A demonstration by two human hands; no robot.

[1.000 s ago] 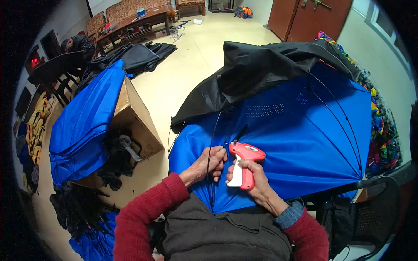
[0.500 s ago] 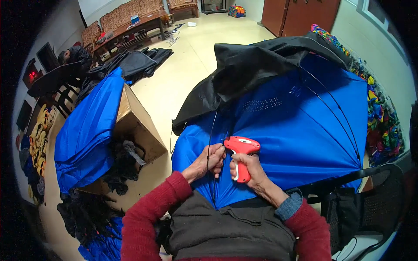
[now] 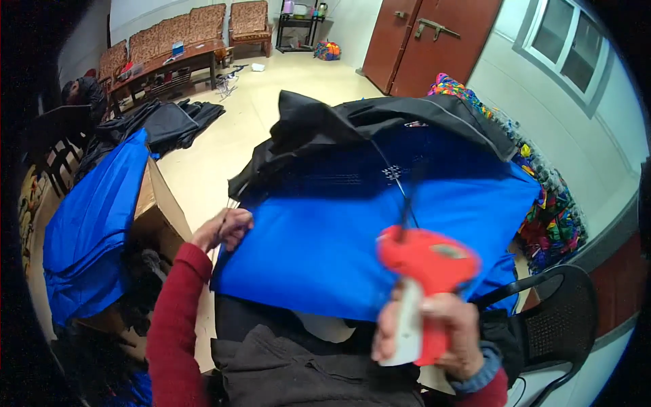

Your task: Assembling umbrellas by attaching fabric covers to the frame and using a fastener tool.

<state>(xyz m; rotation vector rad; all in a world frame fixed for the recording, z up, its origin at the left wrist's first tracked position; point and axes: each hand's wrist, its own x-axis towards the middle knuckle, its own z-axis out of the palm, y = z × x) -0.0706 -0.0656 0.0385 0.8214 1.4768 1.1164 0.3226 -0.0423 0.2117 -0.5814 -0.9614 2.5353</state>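
I see the left hand (image 3: 229,227) near nine o'clock, its forearm rising from seven, fingers curled at the edge of the blue cloth (image 3: 305,244); I can't tell whether they pinch it. Between four and five o'clock, the right hand (image 3: 456,325) is wrapped around a pistol-shaped red-and-white tool (image 3: 430,261) (blur smears both). The cloth spreads across the centre, its upper part shadowed beneath black fabric (image 3: 352,115). The right forearm is mostly cut off at five.
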